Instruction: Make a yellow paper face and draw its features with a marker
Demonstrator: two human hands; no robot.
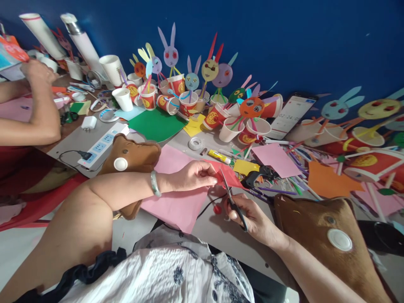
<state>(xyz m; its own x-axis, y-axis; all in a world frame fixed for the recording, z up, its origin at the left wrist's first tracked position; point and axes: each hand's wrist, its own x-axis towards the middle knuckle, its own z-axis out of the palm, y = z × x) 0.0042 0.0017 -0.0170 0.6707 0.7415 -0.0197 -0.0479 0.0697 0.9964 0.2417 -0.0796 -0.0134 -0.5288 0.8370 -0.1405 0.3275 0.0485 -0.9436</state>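
Note:
My left hand (198, 174) pinches the near edge of a sheet of red paper (232, 177). In my right hand (252, 214) is a pair of scissors with black handles (232, 204), their blades pointing up and away at the red paper's left part. A small red round piece (217, 209) lies on the table just left of my right hand. Under my left wrist spreads a large pink sheet (176, 206). Close beyond the red paper are a yellow glue stick (219, 157) and a black tool (257, 176) whose kind I cannot make out.
Paper cups with rabbit-faced paper figures (191, 81) stand along the blue wall. A brown plush cushion (318, 223) lies at right, another (132, 158) at left. A power strip (104, 145), a phone (292, 115) and an orange sheet (331, 176) lie around. Another person's hand (39, 75) works at far left.

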